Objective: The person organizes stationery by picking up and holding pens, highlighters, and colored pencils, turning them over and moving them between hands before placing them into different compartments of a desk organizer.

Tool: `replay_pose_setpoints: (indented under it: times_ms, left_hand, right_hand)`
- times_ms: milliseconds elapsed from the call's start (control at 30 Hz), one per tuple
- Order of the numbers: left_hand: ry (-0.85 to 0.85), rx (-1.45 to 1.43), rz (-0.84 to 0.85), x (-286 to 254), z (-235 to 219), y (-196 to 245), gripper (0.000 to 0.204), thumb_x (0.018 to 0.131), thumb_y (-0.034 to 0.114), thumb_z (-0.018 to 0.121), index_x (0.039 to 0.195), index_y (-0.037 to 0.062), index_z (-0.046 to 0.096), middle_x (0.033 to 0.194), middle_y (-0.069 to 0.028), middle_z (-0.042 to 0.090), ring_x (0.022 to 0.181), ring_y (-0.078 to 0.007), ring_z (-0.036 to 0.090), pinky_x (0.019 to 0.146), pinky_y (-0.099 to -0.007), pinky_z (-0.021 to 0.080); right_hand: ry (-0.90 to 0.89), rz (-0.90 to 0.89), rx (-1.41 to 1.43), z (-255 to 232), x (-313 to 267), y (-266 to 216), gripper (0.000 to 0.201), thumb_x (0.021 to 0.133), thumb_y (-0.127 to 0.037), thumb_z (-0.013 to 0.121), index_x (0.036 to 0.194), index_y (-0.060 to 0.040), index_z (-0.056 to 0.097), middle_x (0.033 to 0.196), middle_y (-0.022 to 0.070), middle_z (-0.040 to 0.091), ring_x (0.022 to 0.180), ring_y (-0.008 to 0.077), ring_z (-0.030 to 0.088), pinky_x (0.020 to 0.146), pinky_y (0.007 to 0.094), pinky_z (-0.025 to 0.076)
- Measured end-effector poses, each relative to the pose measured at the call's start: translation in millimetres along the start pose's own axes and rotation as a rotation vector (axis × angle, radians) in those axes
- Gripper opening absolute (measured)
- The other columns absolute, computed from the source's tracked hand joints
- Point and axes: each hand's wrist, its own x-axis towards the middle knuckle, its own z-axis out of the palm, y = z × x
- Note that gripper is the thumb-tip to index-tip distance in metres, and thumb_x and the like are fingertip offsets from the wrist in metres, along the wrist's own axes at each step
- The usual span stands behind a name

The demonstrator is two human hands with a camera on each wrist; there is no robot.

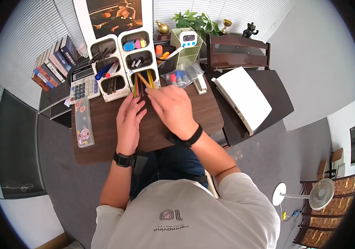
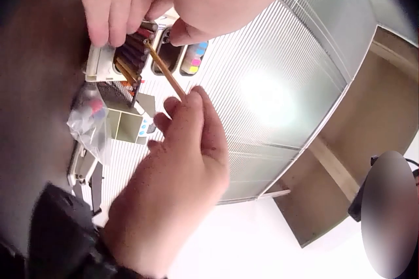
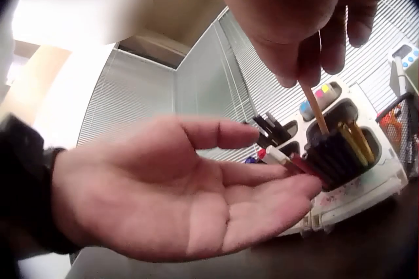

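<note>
My right hand (image 1: 172,108) pinches a tan pencil (image 1: 143,79) by its upper end, and the pencil's lower tip meets the front compartment of the right white organizer (image 1: 157,85). In the left wrist view the right hand (image 2: 173,174) holds the pencil (image 2: 163,73) between thumb and fingers. Several pencils (image 3: 357,143) stand in that compartment in the right wrist view. My left hand (image 1: 128,124) is at the compartment's front edge, palm turned up and fingers extended; in the right wrist view the left hand (image 3: 177,194) has its fingertips beside the pencils. Whether they touch is unclear.
A second organizer (image 1: 107,98) with pens stands to the left, near a calculator (image 1: 85,89) and a sticker-covered case (image 1: 83,124). On the right are a plastic bag of markers (image 1: 181,76), a stapler (image 1: 200,85), a green holder (image 1: 189,54) and a white box (image 1: 243,99).
</note>
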Motion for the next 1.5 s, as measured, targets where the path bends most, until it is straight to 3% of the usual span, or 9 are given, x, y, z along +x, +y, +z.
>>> replay_pose_setpoints:
  times_ms: [433, 867, 967, 1067, 1167, 1267, 1400, 1467, 1500]
  left_hand:
    - [0.003, -0.087, 0.016, 3.2, 4.7, -2.2, 0.048, 0.113, 0.02, 0.045, 0.155, -0.0054, 0.041, 0.15, -0.0157, 0.055, 0.135, -0.0248, 0.058, 0.111, -0.0421, 0.049]
    - [-0.013, -0.07, 0.096, 3.7, 5.3, -3.9, 0.05, 0.116, 0.026, 0.04, 0.156, -0.0052, 0.041, 0.153, -0.0153, 0.052, 0.135, -0.0233, 0.057, 0.113, -0.0414, 0.049]
    - [0.062, -0.055, 0.147, 1.8, 1.3, -4.1, 0.046, 0.115, 0.023, 0.045, 0.153, -0.0027, 0.045, 0.149, -0.0143, 0.054, 0.131, -0.0242, 0.058, 0.11, -0.0416, 0.051]
    - [0.345, -0.034, 0.232, 7.0, -23.4, 0.0, 0.036, 0.108, 0.011, 0.057, 0.144, 0.0057, 0.051, 0.131, -0.0096, 0.057, 0.113, -0.0181, 0.061, 0.094, -0.0349, 0.058]
    - [0.312, 0.763, 0.488, 26.2, -63.3, 16.7, 0.03, 0.1, 0.007, 0.068, 0.13, 0.0017, 0.063, 0.125, -0.0088, 0.059, 0.097, -0.0149, 0.063, 0.083, -0.0313, 0.057]
    - [0.195, 1.172, 0.521, 38.7, -56.8, 45.1, 0.024, 0.096, 0.007, 0.072, 0.12, 0.0014, 0.069, 0.123, -0.0109, 0.06, 0.092, -0.0171, 0.063, 0.08, -0.0311, 0.056]
    - [0.129, 1.357, 0.632, 51.9, -45.5, 57.4, 0.024, 0.095, 0.009, 0.073, 0.118, 0.0035, 0.07, 0.113, -0.0128, 0.065, 0.087, -0.0208, 0.066, 0.075, -0.0307, 0.056]
    - [0.044, 1.175, 0.37, 46.2, -29.2, 60.8, 0.026, 0.102, 0.024, 0.069, 0.115, 0.0013, 0.071, 0.098, -0.0102, 0.071, 0.076, -0.016, 0.067, 0.067, -0.0294, 0.054]
    - [0.026, 1.181, 0.374, 45.0, -22.9, 58.1, 0.026, 0.102, 0.024, 0.069, 0.115, 0.0013, 0.071, 0.098, -0.0102, 0.071, 0.076, -0.016, 0.067, 0.067, -0.0294, 0.054]
  right_hand:
    - [-0.084, -0.029, -0.043, 41.9, 11.7, 0.9, 0.016, 0.086, -0.014, 0.072, 0.101, -0.0089, 0.076, 0.083, 0.0024, 0.06, 0.086, 0.0246, 0.059, 0.077, 0.0387, 0.044]
    - [-0.033, 0.018, 0.083, 33.2, 5.7, 2.8, 0.021, 0.087, -0.012, 0.074, 0.108, -0.0086, 0.076, 0.1, 0.0038, 0.069, 0.1, 0.0266, 0.062, 0.089, 0.0409, 0.046]
    - [-0.037, 0.043, 0.144, 22.4, -0.1, -1.5, 0.023, 0.087, -0.009, 0.075, 0.11, -0.0078, 0.076, 0.102, 0.0057, 0.07, 0.101, 0.0279, 0.063, 0.09, 0.0416, 0.048]
    - [-0.066, 0.05, 0.251, 8.8, -15.8, -8.3, 0.024, 0.086, -0.006, 0.077, 0.109, -0.0071, 0.076, 0.103, 0.0067, 0.07, 0.098, 0.0289, 0.064, 0.087, 0.0413, 0.051]
    - [-0.119, 0.068, 0.381, -1.0, -35.1, -13.2, 0.021, 0.085, -0.002, 0.077, 0.106, -0.006, 0.076, 0.099, 0.0078, 0.071, 0.09, 0.0296, 0.067, 0.081, 0.04, 0.055]
    - [-0.242, 0.206, 0.501, -1.6, -59.4, -14.2, 0.017, 0.087, -0.003, 0.077, 0.104, -0.0039, 0.076, 0.092, 0.0101, 0.072, 0.087, 0.0306, 0.068, 0.079, 0.04, 0.057]
    - [-0.195, 0.305, 0.514, -2.4, -77.7, -11.5, 0.014, 0.092, -0.003, 0.075, 0.106, -0.0031, 0.077, 0.095, 0.0087, 0.073, 0.086, 0.0229, 0.069, 0.079, 0.0353, 0.056]
    - [-0.224, 0.626, 0.656, -9.6, -78.9, -10.9, 0.027, 0.096, -0.006, 0.074, 0.122, -0.0014, 0.072, 0.107, 0.0097, 0.072, 0.095, 0.018, 0.069, 0.085, 0.0311, 0.055]
    - [-0.207, 0.633, 0.653, -7.5, -78.8, -8.2, 0.027, 0.096, -0.006, 0.074, 0.122, -0.0014, 0.072, 0.107, 0.0097, 0.072, 0.095, 0.018, 0.069, 0.085, 0.0311, 0.055]
